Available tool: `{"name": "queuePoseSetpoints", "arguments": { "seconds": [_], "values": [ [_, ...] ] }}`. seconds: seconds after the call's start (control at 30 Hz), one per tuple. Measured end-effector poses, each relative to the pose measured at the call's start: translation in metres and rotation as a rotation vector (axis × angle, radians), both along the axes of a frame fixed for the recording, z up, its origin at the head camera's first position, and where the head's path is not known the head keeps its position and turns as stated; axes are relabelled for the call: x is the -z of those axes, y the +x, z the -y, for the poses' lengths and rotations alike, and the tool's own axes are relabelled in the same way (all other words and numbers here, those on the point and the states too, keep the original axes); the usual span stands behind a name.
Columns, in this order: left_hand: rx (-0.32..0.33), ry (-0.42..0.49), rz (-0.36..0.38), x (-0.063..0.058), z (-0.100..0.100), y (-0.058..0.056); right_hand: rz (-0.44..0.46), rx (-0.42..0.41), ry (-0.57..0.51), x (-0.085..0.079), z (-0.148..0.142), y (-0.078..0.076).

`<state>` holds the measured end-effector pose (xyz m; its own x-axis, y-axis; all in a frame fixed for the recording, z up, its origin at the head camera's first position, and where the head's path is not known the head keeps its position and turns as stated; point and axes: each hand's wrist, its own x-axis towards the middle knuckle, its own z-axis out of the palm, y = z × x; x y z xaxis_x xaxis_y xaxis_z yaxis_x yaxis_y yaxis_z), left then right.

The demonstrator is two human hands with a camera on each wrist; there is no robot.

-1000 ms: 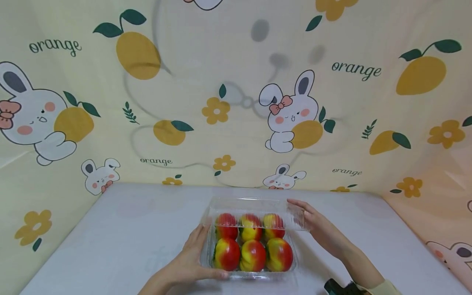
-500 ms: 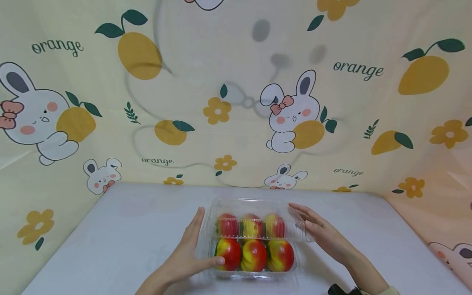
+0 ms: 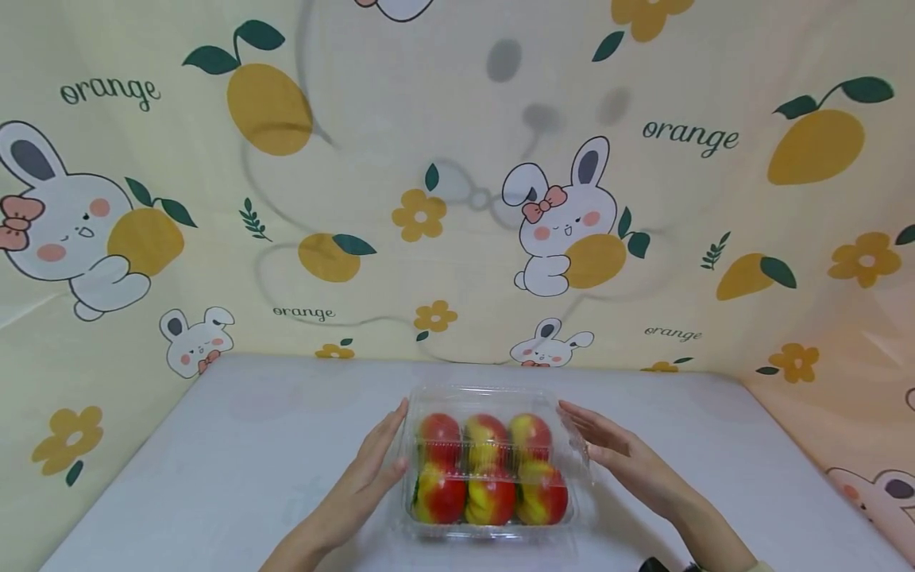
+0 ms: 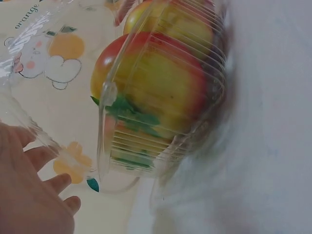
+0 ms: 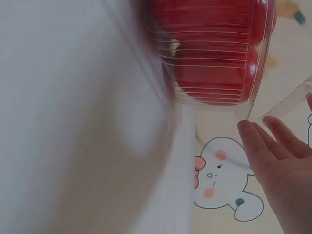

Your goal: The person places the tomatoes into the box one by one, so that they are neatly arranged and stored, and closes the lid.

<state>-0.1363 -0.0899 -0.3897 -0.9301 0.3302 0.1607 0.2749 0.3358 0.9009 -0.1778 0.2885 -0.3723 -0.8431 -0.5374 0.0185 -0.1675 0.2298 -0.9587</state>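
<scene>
A clear plastic clamshell box (image 3: pixel 493 531) holds several red-and-yellow fruits (image 3: pixel 490 499) in two rows. Its hinged lid (image 3: pixel 493 397) slopes forward over them, the front edge raised above the near row. My left hand (image 3: pixel 360 477) stands at the left side of the box, fingers extended along the lid's side. In the left wrist view its fingers (image 4: pixel 61 183) are spread by the lid's edge, and a green leaf shows on one fruit. At the right side, my right hand (image 3: pixel 622 449) touches the lid with extended fingers, their tips (image 5: pixel 246 127) at the clear rim.
The box sits on a white table (image 3: pixel 286 445). Behind it rises a cream backdrop (image 3: pixel 457 262) printed with rabbits, oranges and flowers. A dark device (image 3: pixel 658 565) shows at my right wrist.
The lid has swung down and toward me over the fruits. My left hand has let go of the box's near left corner and moved up beside the lid; the right hand has followed the lid.
</scene>
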Motion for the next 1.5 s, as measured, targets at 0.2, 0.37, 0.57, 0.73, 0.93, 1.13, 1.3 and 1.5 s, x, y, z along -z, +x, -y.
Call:
{"name": "queuePoseSetpoints", "arguments": {
  "seconds": [0.2,0.37,0.57,0.73,0.93,1.13,1.3,1.5],
  "values": [
    [-0.023,-0.01,0.013,0.002,0.001,0.0,-0.03,-0.027,0.005,0.004,-0.002,0.002],
    [-0.039,-0.059,0.023,0.006,0.003,-0.001,0.005,-0.028,0.011,0.006,-0.003,0.004],
    [-0.057,-0.108,0.025,0.006,0.001,-0.001,0.078,-0.023,0.026,0.008,0.0,0.004],
    [-0.058,-0.131,0.009,0.008,0.001,-0.001,0.088,-0.024,0.02,0.011,0.001,0.004],
    [-0.052,-0.162,-0.011,0.011,0.001,-0.001,0.099,-0.045,-0.021,0.015,0.0,0.004],
    [-0.017,-0.177,-0.046,0.017,0.002,0.001,0.119,-0.033,0.009,0.016,-0.001,0.005],
    [0.01,-0.204,-0.073,0.02,0.003,0.001,0.119,-0.014,0.05,0.015,0.0,0.006],
    [0.083,-0.161,-0.101,0.021,0.009,0.005,0.114,-0.019,0.031,0.016,0.0,0.009]
  ]
}}
